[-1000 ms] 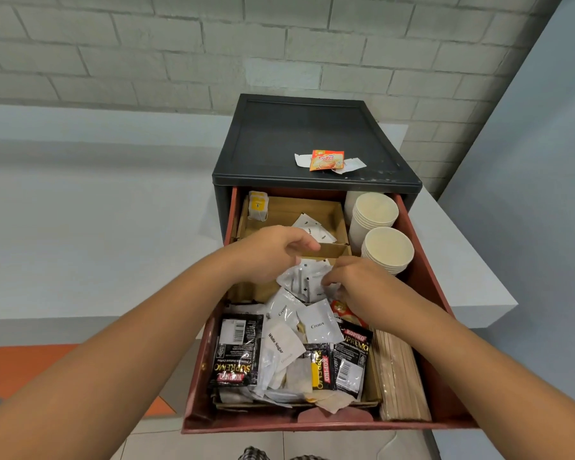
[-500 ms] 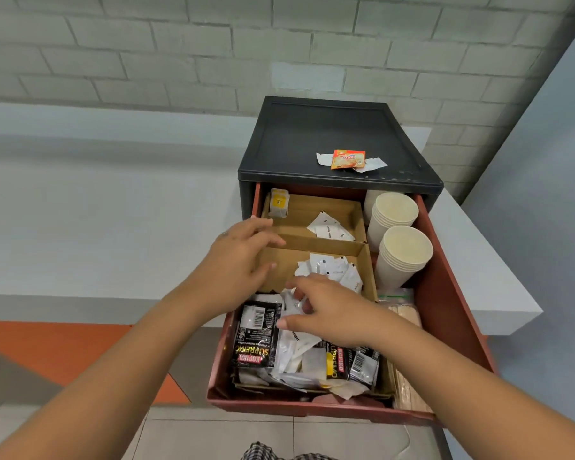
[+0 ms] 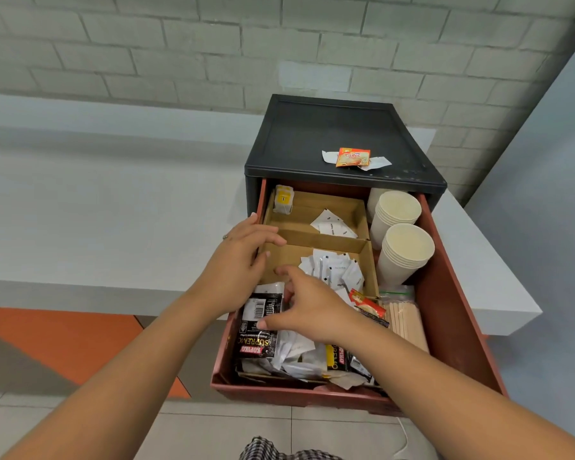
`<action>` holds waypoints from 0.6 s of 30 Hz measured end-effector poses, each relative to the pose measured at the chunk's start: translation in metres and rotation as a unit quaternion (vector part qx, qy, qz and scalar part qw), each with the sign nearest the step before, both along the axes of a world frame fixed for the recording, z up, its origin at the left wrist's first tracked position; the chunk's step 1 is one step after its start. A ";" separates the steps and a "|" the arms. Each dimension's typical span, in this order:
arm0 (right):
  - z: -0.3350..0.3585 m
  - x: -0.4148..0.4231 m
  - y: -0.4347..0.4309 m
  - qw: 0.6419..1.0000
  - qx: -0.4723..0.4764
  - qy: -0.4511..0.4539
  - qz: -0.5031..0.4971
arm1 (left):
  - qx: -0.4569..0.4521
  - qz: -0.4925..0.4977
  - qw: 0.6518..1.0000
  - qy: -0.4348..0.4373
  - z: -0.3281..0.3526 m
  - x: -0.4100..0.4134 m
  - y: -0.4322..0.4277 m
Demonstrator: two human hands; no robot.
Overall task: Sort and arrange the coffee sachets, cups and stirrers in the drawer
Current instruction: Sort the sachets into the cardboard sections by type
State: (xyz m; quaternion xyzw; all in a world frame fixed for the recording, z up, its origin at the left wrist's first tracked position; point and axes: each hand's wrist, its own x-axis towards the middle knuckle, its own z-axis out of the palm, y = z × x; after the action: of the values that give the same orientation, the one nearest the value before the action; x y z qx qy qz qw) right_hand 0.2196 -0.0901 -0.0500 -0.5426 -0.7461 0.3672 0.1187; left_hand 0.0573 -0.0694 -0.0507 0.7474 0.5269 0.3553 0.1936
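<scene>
In the drawer's [image 3: 445, 310] front, the black sachet [image 3: 256, 340] lies lengthwise, just under the right hand's [image 3: 316, 310] spread, empty fingers [image 3: 292, 277].

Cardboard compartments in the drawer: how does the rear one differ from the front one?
Rear compartment holds a few white sachets; front compartment holds a larger pile. Rear compartment also has a yellow packet in its left corner; front compartment has none. Both are open brown cardboard trays.

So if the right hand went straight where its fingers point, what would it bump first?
The right hand would probably bump the left hand first, though depth is unclear.
</scene>
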 end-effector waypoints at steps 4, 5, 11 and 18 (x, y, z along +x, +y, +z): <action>0.000 -0.005 0.000 1.000 0.000 0.004 0.014 | -0.006 0.000 1.000 0.004 -0.001 0.000 0.001; 0.000 -0.006 -0.001 1.000 0.002 -0.003 0.020 | -0.006 -0.001 1.000 0.004 -0.001 0.000 0.001; 0.002 -0.008 -0.003 0.995 0.048 -0.082 0.037 | -0.020 0.000 1.000 -0.008 -0.001 0.000 0.002; 0.011 -0.002 0.001 0.999 -0.033 0.031 0.015 | -0.029 -0.002 1.000 -0.002 -0.002 0.000 0.002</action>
State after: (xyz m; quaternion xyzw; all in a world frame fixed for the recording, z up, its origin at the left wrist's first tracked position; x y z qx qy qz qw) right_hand 0.2177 -0.0886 -0.0394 -0.5233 -0.7373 0.4104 0.1183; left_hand 0.0574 -0.0674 -0.0525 0.7423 0.5347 0.3409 0.2166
